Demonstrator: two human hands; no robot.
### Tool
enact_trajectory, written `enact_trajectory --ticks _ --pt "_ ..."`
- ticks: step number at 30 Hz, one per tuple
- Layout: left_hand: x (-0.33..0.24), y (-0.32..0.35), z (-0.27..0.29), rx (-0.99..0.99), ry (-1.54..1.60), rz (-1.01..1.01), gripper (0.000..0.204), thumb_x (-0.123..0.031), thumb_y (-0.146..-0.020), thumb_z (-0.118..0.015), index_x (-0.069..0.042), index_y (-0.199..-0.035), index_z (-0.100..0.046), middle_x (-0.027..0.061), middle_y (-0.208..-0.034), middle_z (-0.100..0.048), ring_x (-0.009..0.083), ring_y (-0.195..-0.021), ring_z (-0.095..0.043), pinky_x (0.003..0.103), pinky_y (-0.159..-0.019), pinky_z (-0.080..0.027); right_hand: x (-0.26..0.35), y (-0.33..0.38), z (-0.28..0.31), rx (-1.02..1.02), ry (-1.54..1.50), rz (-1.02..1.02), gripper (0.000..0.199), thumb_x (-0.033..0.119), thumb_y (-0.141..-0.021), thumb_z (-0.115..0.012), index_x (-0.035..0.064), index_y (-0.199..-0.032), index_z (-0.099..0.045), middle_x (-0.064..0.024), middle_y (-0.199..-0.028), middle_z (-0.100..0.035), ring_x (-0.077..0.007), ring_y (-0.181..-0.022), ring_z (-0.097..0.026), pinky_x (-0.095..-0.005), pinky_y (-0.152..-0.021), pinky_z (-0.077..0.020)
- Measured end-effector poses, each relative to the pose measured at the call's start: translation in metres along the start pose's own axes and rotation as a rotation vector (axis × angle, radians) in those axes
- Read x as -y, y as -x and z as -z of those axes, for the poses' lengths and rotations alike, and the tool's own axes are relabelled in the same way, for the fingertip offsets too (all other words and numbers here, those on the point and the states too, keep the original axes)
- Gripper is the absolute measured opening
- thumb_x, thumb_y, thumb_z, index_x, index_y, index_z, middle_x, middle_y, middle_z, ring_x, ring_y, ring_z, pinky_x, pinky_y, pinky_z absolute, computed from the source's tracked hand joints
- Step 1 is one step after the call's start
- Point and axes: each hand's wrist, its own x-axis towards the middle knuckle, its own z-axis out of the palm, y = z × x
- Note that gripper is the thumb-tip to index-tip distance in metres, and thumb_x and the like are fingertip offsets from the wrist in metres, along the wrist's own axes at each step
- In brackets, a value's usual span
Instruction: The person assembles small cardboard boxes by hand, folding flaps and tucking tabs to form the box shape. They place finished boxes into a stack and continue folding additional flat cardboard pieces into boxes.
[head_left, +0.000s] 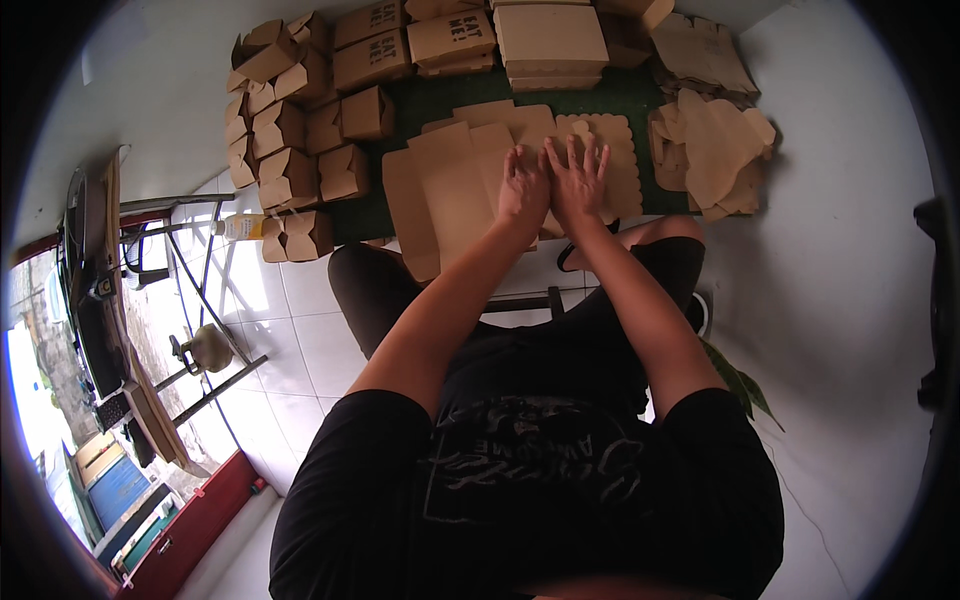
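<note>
A flat brown cardboard box blank (455, 185) with scalloped edges and several flaps lies unfolded on the green table top in front of me. My left hand (524, 195) presses on its right part, palm down, with the fingers stretched out. Right beside it, my right hand (577, 183) lies flat on the same cardboard, fingers spread, close to the scalloped panel (618, 160). The two hands touch or nearly touch at the thumbs. Neither one grips anything.
Small folded cardboard boxes (290, 178) stand in rows at the left. Printed boxes (372, 62) and a stack of larger boxes (550, 45) line the back. Flat cardboard pieces (710, 150) pile up at the right. A yellow-labelled bottle (240, 227) is near the table's left edge.
</note>
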Motion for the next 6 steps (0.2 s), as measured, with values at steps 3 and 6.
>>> enact_trajectory --ticks 3,6 --pt "-0.003 0.007 0.003 -0.015 -0.143 0.025 0.071 -0.023 -0.112 -0.056 -0.002 -0.176 -0.037 0.0334 -0.164 -0.058 0.0512 -0.163 -0.044 0.058 -0.14 -0.021 -0.004 0.002 -0.009 -0.044 -0.066 0.006 0.064 0.04 -0.111 -0.057 0.031 -0.174 -0.051 -0.0175 -0.176 -0.05 -0.0511 -0.17 -0.028 -0.0737 -0.139 -0.0047" --pt "-0.003 0.007 0.005 0.053 -0.178 0.02 0.079 -0.026 -0.112 -0.058 -0.004 -0.181 -0.027 0.0341 -0.168 -0.055 0.0511 -0.165 -0.042 0.06 -0.141 -0.017 -0.008 0.004 -0.015 -0.031 -0.079 0.001 0.064 0.043 -0.111 -0.056 0.0331 -0.174 -0.05 -0.0176 -0.178 -0.048 -0.0505 -0.172 -0.025 -0.0739 -0.139 -0.0045"
